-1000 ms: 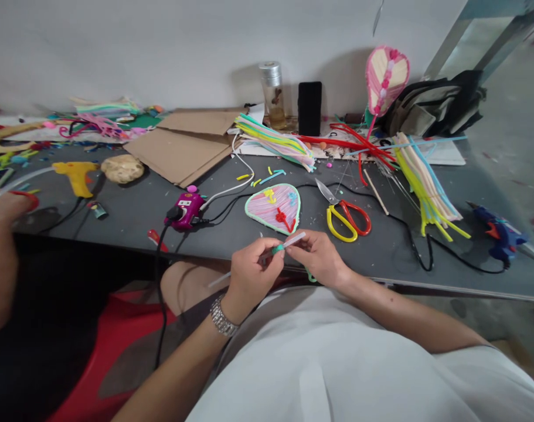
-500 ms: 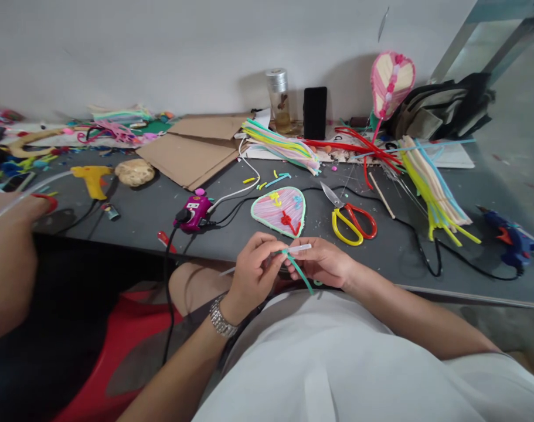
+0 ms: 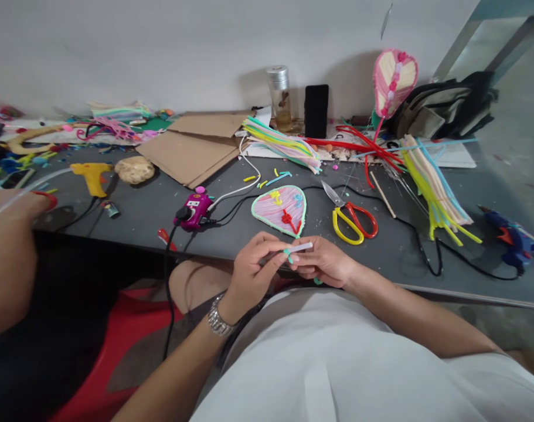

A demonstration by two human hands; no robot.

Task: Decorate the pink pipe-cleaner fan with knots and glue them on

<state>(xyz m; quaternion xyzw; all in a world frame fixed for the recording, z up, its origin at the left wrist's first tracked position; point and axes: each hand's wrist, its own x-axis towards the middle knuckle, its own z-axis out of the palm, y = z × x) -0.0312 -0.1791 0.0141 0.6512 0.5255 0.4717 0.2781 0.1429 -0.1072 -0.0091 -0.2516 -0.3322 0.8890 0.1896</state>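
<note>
My left hand pinches a whitish translucent stick that looks like a glue stick. Around that stick sits a small wound bit of green pipe cleaner, between my fingertips. From the other side, my right hand has closed fingers on the stick and the pipe cleaner; its lower fingers are partly hidden. A green curl shows just below my right hand. Just beyond both hands lies a pink heart-like panel with a mint edge and small yellow, blue and red pipe-cleaner shapes.
Scissors lie at the right, near a blue glue gun and bundled pipe cleaners. Leftward are a purple power socket, a yellow glue gun and another person's arm. Behind stand a bottle and a phone.
The green pipe cleaner's loose tail, which hung down past my fingers, no longer shows; it is now a compact bit on the stick. My hands stay almost in place.
</note>
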